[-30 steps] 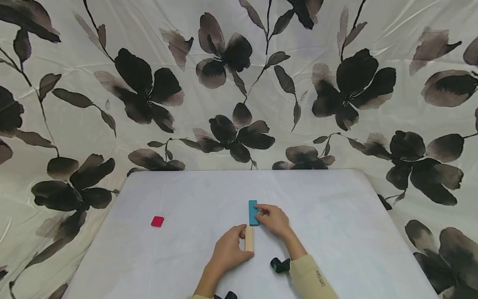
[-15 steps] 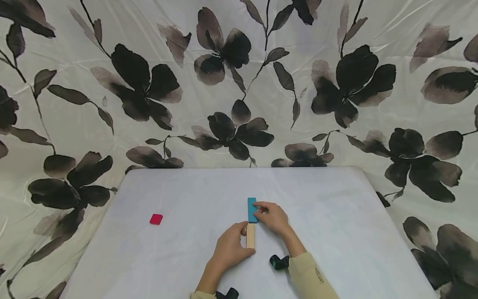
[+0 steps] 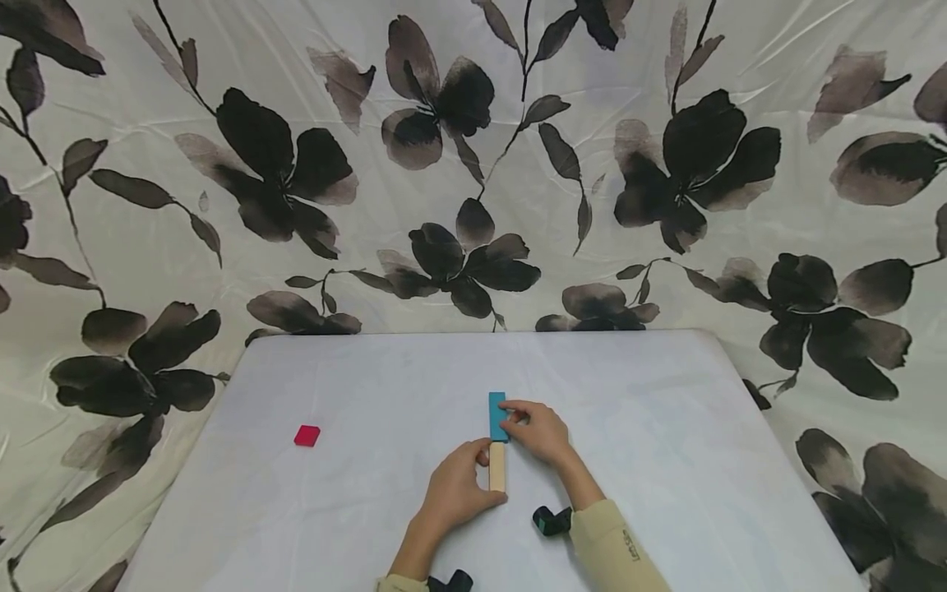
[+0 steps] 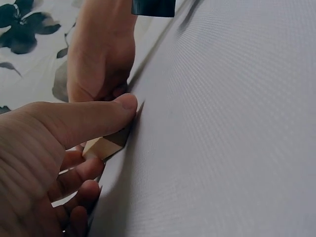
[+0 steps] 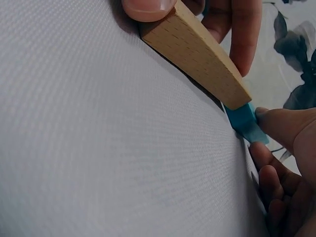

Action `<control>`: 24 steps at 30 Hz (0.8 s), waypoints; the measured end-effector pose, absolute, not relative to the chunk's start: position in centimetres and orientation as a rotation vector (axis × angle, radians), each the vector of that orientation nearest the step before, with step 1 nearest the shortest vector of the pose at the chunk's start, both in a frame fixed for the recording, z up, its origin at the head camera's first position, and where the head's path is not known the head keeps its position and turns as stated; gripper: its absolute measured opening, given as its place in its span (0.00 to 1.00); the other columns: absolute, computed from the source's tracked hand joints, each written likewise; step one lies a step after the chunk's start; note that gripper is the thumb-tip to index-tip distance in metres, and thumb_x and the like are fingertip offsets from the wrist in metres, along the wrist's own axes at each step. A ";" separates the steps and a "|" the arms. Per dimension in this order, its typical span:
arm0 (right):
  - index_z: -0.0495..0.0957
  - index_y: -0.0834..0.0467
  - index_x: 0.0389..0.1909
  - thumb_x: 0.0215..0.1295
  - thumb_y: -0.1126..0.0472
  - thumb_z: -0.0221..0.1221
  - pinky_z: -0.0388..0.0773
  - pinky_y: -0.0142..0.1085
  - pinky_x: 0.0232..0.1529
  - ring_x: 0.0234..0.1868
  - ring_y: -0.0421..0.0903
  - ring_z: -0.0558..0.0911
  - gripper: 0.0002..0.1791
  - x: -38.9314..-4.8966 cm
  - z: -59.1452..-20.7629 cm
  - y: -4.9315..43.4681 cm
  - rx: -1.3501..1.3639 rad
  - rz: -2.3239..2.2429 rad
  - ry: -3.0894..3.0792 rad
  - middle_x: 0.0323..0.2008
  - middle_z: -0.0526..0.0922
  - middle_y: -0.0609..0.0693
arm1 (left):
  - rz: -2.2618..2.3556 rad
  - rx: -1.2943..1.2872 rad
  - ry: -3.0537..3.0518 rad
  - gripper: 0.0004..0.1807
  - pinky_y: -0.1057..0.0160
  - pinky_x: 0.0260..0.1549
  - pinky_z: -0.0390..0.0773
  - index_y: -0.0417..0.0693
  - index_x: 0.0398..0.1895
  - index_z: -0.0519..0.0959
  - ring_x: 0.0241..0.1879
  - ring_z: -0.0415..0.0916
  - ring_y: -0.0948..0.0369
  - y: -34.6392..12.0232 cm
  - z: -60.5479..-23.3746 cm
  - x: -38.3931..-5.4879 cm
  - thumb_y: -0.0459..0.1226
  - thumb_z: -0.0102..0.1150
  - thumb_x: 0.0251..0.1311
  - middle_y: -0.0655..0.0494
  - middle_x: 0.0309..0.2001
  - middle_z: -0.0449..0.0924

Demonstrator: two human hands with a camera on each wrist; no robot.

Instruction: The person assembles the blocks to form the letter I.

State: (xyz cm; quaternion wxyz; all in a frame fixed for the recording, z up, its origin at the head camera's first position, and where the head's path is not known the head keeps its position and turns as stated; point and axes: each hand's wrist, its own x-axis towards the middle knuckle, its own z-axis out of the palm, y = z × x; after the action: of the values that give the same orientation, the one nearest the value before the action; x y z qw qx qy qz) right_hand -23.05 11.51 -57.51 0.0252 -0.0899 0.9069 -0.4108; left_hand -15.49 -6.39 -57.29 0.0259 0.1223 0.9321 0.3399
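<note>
On the white table a plain wooden block (image 3: pixel 497 469) lies lengthwise, end to end with a blue block (image 3: pixel 497 417) just beyond it. My left hand (image 3: pixel 459 485) grips the wooden block, the thumb at its near end and fingers at its far left corner. The left wrist view shows the thumb (image 4: pixel 94 121) across that near end. My right hand (image 3: pixel 543 432) holds the blue block by its right side with thumb and forefinger. In the right wrist view the wooden block (image 5: pixel 197 54) meets the blue block (image 5: pixel 244 123), partly hiding it.
A flat red piece (image 3: pixel 307 436) lies apart on the left of the white table (image 3: pixel 651 427). A dark wrist camera (image 3: pixel 551 521) sits by the right sleeve. Behind the table's far edge hangs a floral cloth (image 3: pixel 473 164).
My left hand has shifted the wooden block slightly right, so it lines up with the blue block. The right hand keeps its place on the blue block. The head view has tilted a little.
</note>
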 end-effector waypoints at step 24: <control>0.82 0.48 0.53 0.62 0.52 0.65 0.67 0.36 0.29 0.25 0.38 0.72 0.18 -23.0 -57.6 11.5 -0.303 -1.273 2.821 0.29 0.79 0.37 | 1.011 0.390 2.924 0.48 0.67 0.27 0.68 0.45 0.63 0.73 0.29 0.66 0.67 -6.3 -57.8 -15.9 0.55 0.79 0.37 0.67 0.32 0.70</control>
State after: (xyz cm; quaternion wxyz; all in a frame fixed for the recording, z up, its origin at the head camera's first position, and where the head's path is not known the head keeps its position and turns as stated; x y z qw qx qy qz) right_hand -22.99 11.51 -57.64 0.0159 -0.0976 0.9070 -0.4094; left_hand -15.92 -6.35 -57.78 0.0116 0.1249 0.9376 0.3242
